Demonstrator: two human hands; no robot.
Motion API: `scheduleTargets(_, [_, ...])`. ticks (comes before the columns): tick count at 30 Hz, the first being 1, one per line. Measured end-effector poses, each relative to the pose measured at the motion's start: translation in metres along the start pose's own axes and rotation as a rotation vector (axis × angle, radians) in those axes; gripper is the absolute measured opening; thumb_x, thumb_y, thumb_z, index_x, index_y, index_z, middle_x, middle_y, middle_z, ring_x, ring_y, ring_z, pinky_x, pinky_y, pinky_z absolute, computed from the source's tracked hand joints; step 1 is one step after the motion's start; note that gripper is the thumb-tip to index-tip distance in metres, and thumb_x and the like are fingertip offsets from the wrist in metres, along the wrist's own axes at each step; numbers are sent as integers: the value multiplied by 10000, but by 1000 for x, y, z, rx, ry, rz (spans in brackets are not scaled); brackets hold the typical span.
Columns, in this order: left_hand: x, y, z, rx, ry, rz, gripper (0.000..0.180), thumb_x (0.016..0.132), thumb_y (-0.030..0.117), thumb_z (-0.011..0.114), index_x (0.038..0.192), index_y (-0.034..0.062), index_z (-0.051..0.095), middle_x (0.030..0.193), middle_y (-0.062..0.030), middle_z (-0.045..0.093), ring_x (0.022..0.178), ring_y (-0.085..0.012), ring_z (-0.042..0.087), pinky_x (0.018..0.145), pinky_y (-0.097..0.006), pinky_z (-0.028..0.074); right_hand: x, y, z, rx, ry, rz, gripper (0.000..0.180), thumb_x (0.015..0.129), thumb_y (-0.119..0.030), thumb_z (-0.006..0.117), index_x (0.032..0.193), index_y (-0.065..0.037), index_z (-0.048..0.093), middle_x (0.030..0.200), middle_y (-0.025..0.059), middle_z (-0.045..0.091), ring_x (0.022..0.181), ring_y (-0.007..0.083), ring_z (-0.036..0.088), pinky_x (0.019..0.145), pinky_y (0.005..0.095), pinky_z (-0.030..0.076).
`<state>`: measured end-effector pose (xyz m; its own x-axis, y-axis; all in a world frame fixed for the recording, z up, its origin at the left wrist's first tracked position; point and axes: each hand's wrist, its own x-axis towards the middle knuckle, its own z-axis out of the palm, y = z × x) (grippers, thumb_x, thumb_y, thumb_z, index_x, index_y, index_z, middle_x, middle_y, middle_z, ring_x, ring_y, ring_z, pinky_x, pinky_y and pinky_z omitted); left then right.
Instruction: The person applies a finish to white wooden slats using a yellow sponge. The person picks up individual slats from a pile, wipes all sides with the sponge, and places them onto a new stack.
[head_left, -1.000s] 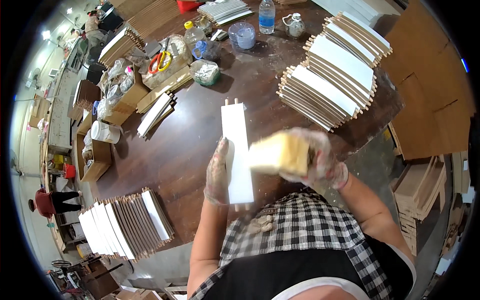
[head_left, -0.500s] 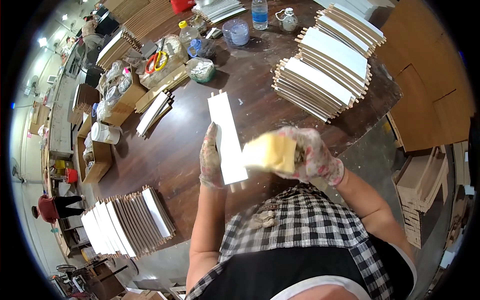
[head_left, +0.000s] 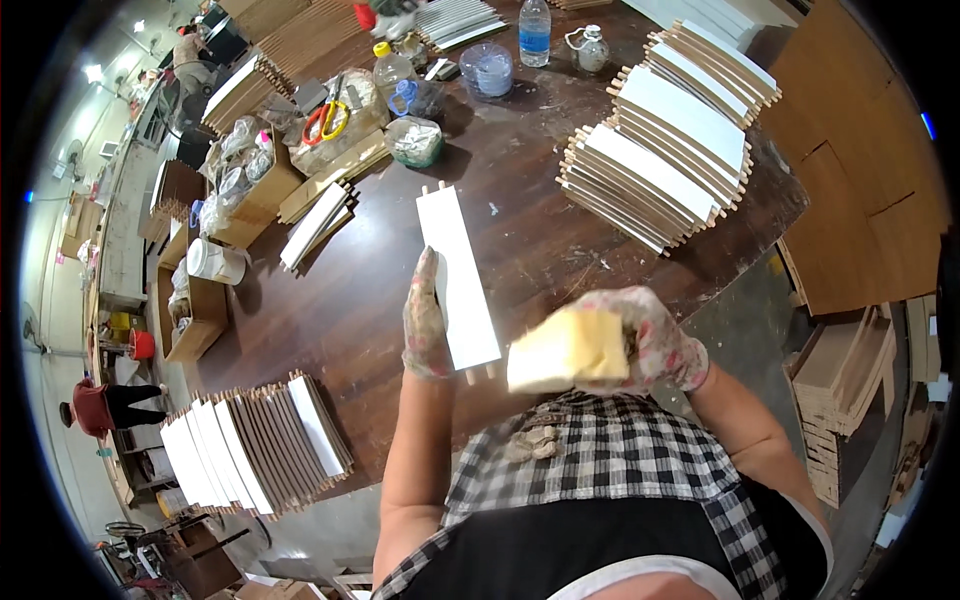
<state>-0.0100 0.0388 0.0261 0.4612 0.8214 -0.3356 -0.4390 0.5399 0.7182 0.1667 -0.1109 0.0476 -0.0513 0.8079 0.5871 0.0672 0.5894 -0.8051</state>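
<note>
the gloved left hand (head_left: 425,320) presses flat on the white panel (head_left: 460,278) lying on the dark table (head_left: 330,310). the gloved right hand (head_left: 650,340) grips a yellow sponge block (head_left: 568,350) at the panel's near end. a small tub (head_left: 413,142) holds pale paste; the clear cup (head_left: 486,70) holds something grey.

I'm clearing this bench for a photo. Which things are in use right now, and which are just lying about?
In use:
left hand steadying the white panel
right hand holding the yellow sponge block

Lying about:
scissors
water bottle
white tub
stacked panels
</note>
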Motion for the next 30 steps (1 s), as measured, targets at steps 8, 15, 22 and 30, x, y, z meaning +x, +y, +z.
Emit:
scheduleTargets(8, [-5, -4, 5, -65, -16, -66, 361, 915, 347, 465, 1007, 5, 537, 791, -117, 597, 585, -198, 578, 516, -313, 498, 27, 4, -7, -390, -4, -17, 536, 720, -238, 734, 1166, -19, 533, 923, 116, 651, 774, 194, 659, 698, 309, 558])
scheduleTargets(15, [-10, -2, 0, -40, -54, -69, 363, 909, 333, 488, 1019, -10, 533, 801, -117, 604, 600, -203, 586, 534, -314, 502, 19, 11, -10, -287, 3, 43, 500, 706, -275, 734, 1116, -43, 566, 937, 103, 662, 792, 193, 664, 696, 288, 558])
scheduleTargets(22, [-21, -1, 8, 37, -40, -71, 348, 915, 314, 479, 1043, -7, 524, 836, -120, 609, 736, -200, 617, 663, -329, 531, 29, 16, -21, -534, 70, 69, 483, 692, -259, 752, 1049, 4, 558, 917, 97, 650, 774, 184, 655, 697, 273, 559])
scheduleTargets(30, [-24, -3, 7, 142, -112, -120, 470, 894, 240, 499, 1260, -42, 415, 1159, -126, 529, 1033, -194, 543, 887, -290, 442, 32, 22, -26, -803, 16, -31, 709, 723, -279, 747, 1245, 32, 383, 878, 115, 632, 686, 224, 640, 633, 304, 542])
